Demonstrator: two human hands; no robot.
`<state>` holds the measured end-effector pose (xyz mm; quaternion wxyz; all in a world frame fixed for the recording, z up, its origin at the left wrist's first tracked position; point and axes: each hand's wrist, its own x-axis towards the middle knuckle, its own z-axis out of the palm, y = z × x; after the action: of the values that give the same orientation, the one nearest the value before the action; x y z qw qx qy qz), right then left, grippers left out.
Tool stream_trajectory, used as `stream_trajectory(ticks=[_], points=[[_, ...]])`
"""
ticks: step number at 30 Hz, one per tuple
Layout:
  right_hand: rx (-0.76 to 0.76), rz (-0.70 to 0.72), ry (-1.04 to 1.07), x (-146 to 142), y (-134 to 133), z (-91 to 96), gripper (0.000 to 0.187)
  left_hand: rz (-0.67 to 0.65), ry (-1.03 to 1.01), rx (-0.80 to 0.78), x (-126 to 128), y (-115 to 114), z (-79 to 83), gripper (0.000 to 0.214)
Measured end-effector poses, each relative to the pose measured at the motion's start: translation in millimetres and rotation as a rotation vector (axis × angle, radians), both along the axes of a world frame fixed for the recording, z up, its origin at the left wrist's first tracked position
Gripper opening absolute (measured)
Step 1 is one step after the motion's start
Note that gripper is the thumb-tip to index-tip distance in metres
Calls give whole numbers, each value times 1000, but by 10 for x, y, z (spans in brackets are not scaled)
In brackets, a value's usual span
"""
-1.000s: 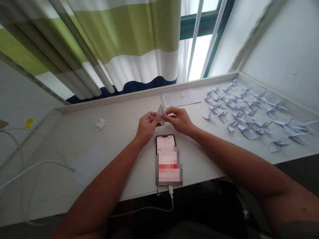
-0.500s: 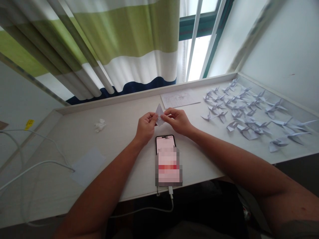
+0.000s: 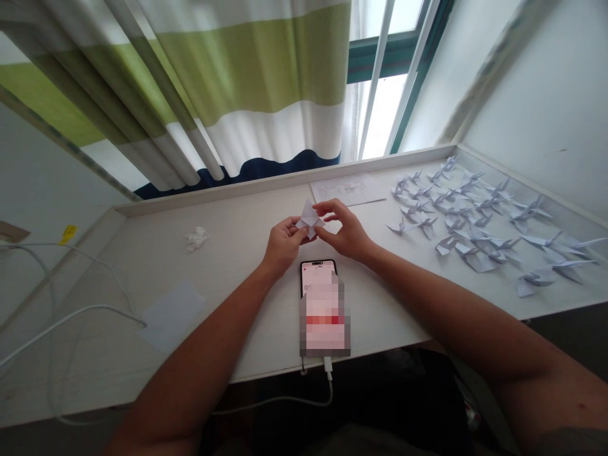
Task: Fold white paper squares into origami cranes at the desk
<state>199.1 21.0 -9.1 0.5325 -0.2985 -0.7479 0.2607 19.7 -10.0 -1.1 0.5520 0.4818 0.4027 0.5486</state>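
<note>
1. reading the clock from the folded paper [image 3: 310, 216] between the hands, twelve at the desk's far edge: flat paper [image 3: 174, 315] lies at eight, apparently unworked. sheet count unclear.
2. crumpled white scrap [image 3: 196, 239] at nine, well apart from the hands.
3. left hand [image 3: 285, 244] just beside the piece, at eight. thumb on top, fingers curled under, clamped on the paper's left side. forearm comes in from seven.
4. the folded paper itself: raised over the desk [image 3: 228, 266], one tip towards twelve, a crease across the middle, side corners spread. judged part-way: shaped, but without the narrow spikes of the pieces further right. some folding looks left to do; how much, cannot tell.
5. phone [image 3: 325, 310] at six, flat near the desk's front edge, screen lit, mostly blurred out.
6. right hand [image 3: 349, 231] at three to four. thumb and index apart, arched around the right corner; contact cannot be told. forearm from four.
7. printed sheet [image 3: 351, 189] at two, flat, text too small to read.
8. paper birds [image 3: 479, 258] from two to past three, many, crowded, wings out. these look done.
</note>
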Motion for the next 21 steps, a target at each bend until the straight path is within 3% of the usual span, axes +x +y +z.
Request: stream_trajectory(ticks=[4, 7, 9, 12, 15, 21], points=[[-25, -36, -11, 18, 24, 5, 7, -32, 51, -12, -10, -24, 31, 20], [-64, -97, -11, 23, 62, -24, 12, -65, 59, -30, 6, -46, 40, 20], [-51, -150, -24, 33, 82, -37, 5, -77, 41, -47, 20, -54, 37, 22], [110, -170, -134, 59, 89, -30, 7, -73, 11, -82, 28, -51, 32, 23], [322, -92, -350, 87, 78, -3, 16, -31, -14, -115, 10, -30, 34, 23], [519, 13, -621, 146, 84, 65, 16, 0, -127, -154, -50, 13, 51, 30]])
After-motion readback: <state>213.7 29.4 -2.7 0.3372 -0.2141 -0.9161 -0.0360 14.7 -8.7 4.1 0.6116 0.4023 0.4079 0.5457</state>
